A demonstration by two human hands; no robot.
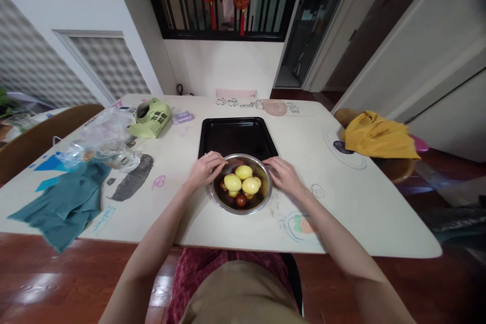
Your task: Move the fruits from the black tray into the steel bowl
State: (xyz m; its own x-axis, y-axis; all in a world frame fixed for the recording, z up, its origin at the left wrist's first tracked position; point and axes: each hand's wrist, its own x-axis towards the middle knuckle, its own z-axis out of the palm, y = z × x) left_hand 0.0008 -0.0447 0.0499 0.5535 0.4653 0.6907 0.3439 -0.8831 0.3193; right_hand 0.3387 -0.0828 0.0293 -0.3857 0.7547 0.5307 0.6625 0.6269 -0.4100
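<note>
A round metal bowl [270, 190] sits on the white table, its far edge overlapping the near part of a black baking tray [235, 136]. Inside lie several pale yellow, rounded pieces [243, 172], perhaps fruit, and smaller reddish-brown round ones [241, 200]; their exact kind cannot be made out. My left hand [208, 168] grips the rim at the upper left, its fingers pressed together and a ring on one of them. On the opposite side, my right hand [283, 174] holds the rim at the upper right with curled fingers.
To the left on the table [364, 212] are a teal cloth [68, 202], a clear glass item [121, 154], crumpled clear plastic [110, 126] and a green bag [154, 117]. A yellow cloth [379, 134] hangs over a chair on the right.
</note>
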